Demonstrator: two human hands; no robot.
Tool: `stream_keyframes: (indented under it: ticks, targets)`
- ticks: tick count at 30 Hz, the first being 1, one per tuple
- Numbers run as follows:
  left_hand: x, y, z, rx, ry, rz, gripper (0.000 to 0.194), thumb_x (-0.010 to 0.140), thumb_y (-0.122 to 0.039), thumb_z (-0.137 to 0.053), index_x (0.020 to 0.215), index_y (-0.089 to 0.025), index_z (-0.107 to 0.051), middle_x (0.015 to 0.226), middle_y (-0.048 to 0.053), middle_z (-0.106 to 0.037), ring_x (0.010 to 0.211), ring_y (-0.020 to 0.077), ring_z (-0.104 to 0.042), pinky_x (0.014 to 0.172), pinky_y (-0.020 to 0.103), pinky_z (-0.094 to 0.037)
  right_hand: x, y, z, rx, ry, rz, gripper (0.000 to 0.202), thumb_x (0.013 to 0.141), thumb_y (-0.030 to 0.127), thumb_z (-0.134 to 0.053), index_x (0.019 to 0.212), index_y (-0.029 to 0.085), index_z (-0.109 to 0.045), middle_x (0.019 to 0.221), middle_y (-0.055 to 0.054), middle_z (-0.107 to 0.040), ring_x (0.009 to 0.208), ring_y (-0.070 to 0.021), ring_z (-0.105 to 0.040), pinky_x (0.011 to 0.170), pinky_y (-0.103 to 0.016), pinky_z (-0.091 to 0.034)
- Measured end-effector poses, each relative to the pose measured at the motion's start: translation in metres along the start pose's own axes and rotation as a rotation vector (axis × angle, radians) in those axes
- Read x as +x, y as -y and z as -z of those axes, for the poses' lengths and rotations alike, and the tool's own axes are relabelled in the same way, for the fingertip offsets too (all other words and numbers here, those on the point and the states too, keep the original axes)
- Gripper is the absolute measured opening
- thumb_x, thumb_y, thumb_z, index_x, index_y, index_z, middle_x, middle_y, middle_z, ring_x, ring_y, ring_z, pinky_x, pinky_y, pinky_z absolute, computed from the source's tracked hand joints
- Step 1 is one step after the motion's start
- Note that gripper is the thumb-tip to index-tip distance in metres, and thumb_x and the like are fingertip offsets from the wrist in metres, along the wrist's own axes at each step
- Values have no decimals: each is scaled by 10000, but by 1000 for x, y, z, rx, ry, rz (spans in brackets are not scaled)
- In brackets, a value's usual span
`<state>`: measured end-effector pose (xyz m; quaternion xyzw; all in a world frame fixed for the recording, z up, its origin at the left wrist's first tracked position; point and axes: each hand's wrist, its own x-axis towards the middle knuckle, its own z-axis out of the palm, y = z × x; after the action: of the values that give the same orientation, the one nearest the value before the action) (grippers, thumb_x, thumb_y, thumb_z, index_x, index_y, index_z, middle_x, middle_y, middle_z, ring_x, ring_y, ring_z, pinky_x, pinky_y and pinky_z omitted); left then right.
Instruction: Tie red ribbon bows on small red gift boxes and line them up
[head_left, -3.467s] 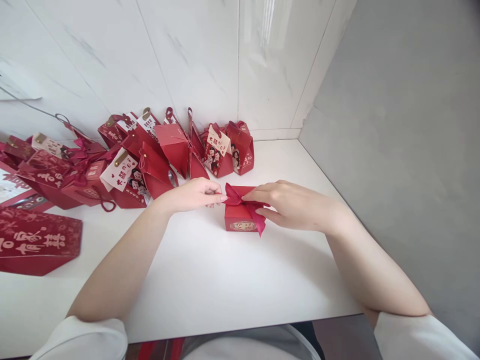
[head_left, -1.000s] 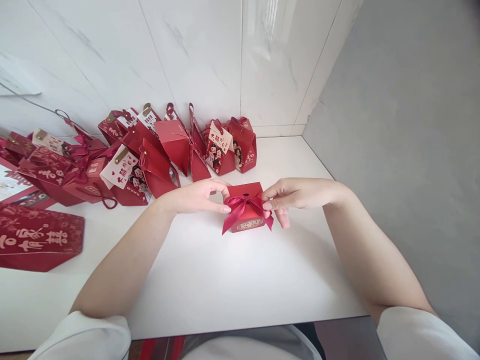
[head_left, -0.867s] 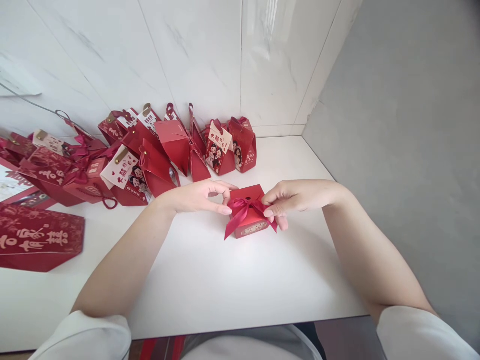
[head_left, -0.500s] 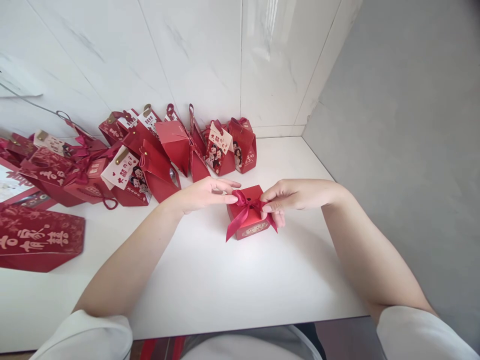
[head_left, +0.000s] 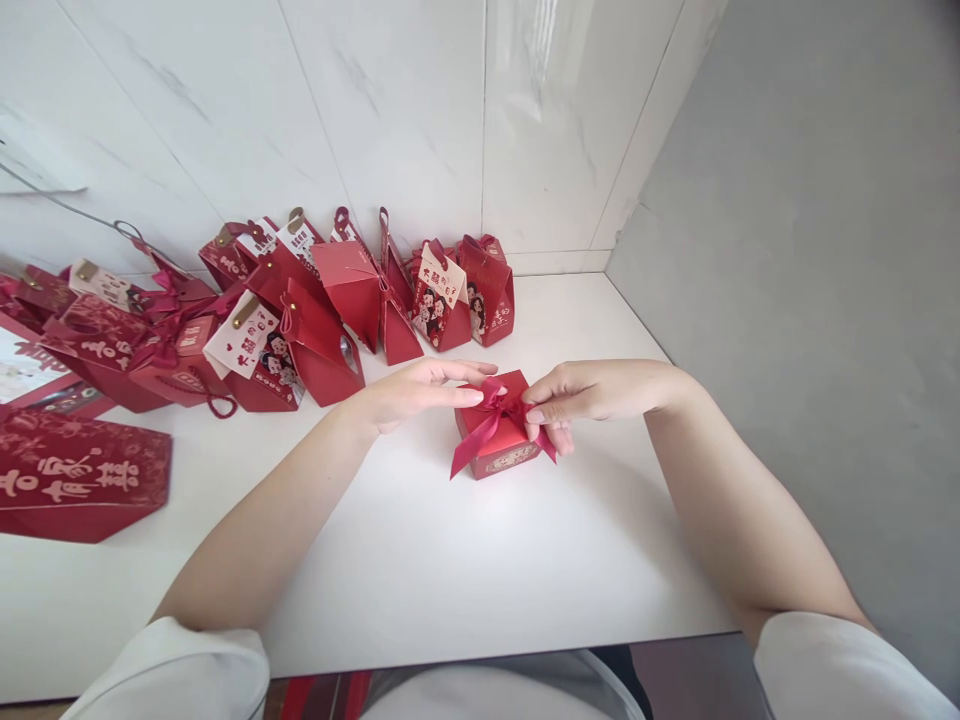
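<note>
Our left hand has moved in to the box's bow, pinching or not we cannot tell; our right hand pinches its right side.

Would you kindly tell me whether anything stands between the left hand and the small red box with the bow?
Nothing visible does: the left hand is right at the bow on the small red box, opposite the right hand. The other red boxes stand behind and to the left, out of the way.
</note>
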<state>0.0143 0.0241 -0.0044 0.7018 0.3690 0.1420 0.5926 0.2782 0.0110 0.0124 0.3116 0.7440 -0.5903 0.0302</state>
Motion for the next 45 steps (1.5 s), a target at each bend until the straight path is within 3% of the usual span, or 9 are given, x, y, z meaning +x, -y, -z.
stream_keyframes:
  ticks: [7, 11, 15, 18, 21, 24, 30, 36, 45]
  targets:
    - [-1, -4, -2, 25, -126, 19, 283, 751, -485, -762, 906, -251, -795, 1448, 51, -552, 1381, 297, -453, 1161, 457, -326, -2, 2, -1, 8, -9, -12, 313, 941, 461, -547, 938, 174, -671, 801, -47, -739, 757, -169, -678, 805, -328, -503]
    - [-2, -5, 2, 91, -203, 49, 284, 754, -498, -744, 895, -258, -803, 1239, 48, -678, 1215, 266, -568, 1112, 433, -370, -2, 2, -1, -33, -19, 5, 319, 948, 466, -531, 940, 182, -676, 829, -42, -732, 780, -166, -662, 812, -313, -485]
    - [-2, -4, 5, 35, -192, 60, 273, 799, -503, -697, 846, -248, -780, 1035, 31, -714, 982, 191, -600, 903, 355, -439, -1, 1, 0, -47, -20, 24, 318, 954, 448, -522, 946, 170, -677, 812, -44, -712, 780, -165, -644, 816, -317, -474]
    - [-2, -2, 7, -30, -152, 106, 319, 816, -512, -673, 736, -207, -724, 770, 16, -640, 644, 115, -475, 632, 299, -360, -1, -1, 0, -32, -11, 37, 312, 954, 446, -521, 935, 173, -671, 804, -38, -689, 784, -165, -631, 820, -321, -472]
    - [-2, -2, 9, -42, -122, 195, 380, 803, -505, -677, 604, -186, -617, 542, -33, -424, 488, 85, -240, 531, 304, -202, -3, 0, 1, -42, -26, 25, 318, 956, 459, -514, 902, 185, -666, 792, -25, -659, 769, -155, -607, 793, -306, -462]
    - [-4, -3, 13, 40, -101, 235, 433, 809, -506, -661, 547, -185, -535, 504, -45, -324, 486, 91, -206, 541, 313, -175, -6, 2, 2, -52, -63, -9, 332, 953, 484, -514, 884, 192, -657, 799, -26, -653, 772, -156, -601, 727, -282, -445]
    - [-11, -6, 20, 289, -19, 189, 447, 856, -551, -591, 620, -173, -617, 642, 0, -517, 584, 111, -366, 602, 293, -289, -10, 4, 3, -71, -83, -28, 370, 927, 540, -534, 908, 194, -663, 779, -26, -666, 761, -160, -602, 676, -273, -416]
    - [-18, -12, 20, 535, 59, 153, 417, 832, -552, -619, 668, -169, -619, 638, -17, -440, 579, 106, -336, 541, 273, -240, -9, 5, 2, -84, -73, -34, 415, 922, 570, -527, 954, 194, -699, 789, -32, -680, 748, -160, -600, 691, -282, -414]
    - [-18, -16, 9, 458, 158, 101, 287, 835, -460, -642, 940, -206, -726, 665, -30, -396, 601, 105, -357, 548, 248, -268, -2, -3, 3, -76, -97, 85, 398, 936, 542, -526, 856, 173, -654, 754, -19, -639, 732, -146, -569, 752, -299, -429]
